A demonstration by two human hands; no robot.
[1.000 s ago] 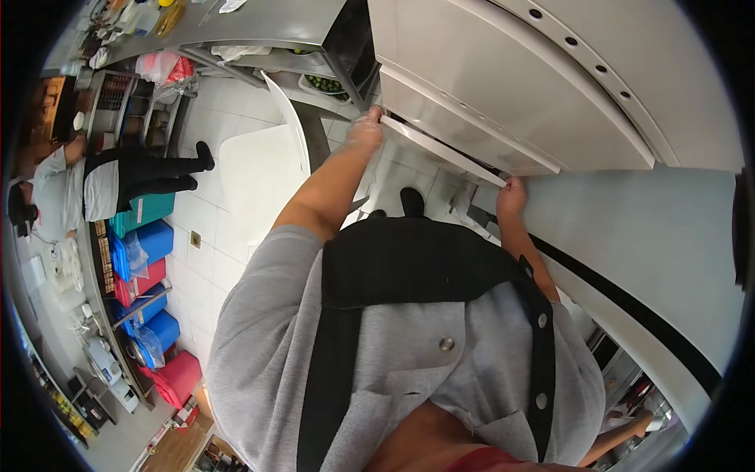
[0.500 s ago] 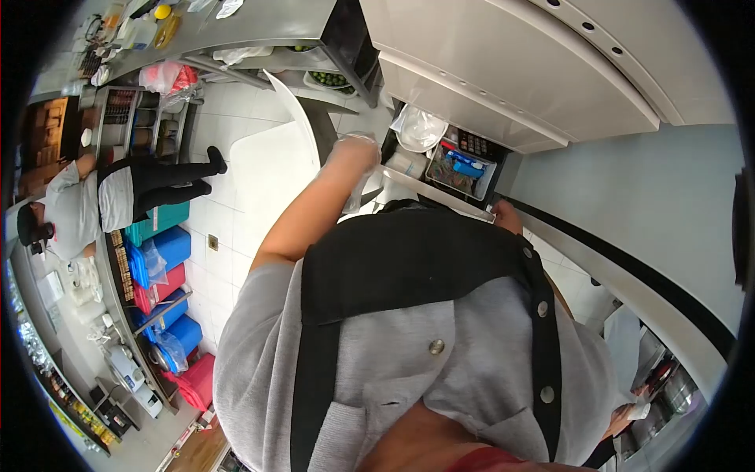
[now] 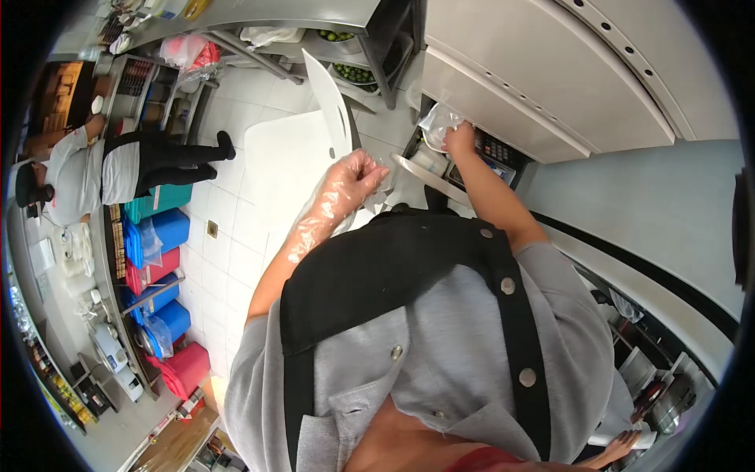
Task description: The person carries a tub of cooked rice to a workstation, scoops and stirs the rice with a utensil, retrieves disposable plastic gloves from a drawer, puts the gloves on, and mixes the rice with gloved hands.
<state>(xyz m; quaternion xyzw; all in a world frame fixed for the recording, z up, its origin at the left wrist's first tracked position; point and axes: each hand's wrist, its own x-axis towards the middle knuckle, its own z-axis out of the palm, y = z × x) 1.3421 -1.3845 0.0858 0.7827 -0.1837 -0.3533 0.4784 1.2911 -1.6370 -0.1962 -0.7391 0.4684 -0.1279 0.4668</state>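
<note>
The right hand (image 3: 458, 138) has left the drawer (image 3: 430, 179) front and now reaches inside, fingers at the clear bag (image 3: 438, 119) there, putting the contents within reach, while the gloved left hand (image 3: 351, 186) curls nearby, though whether either grips anything I cannot tell.

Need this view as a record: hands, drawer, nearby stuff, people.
left hand: in a clear plastic glove, partly curled
right hand: bare, inside drawer at a clear plastic bag, grip unclear
drawer: open; holds the bag, a calculator
nearby: white chair beside left hand; green fruit below steel table
people: co-worker at left; another person's hand, lower right
</note>
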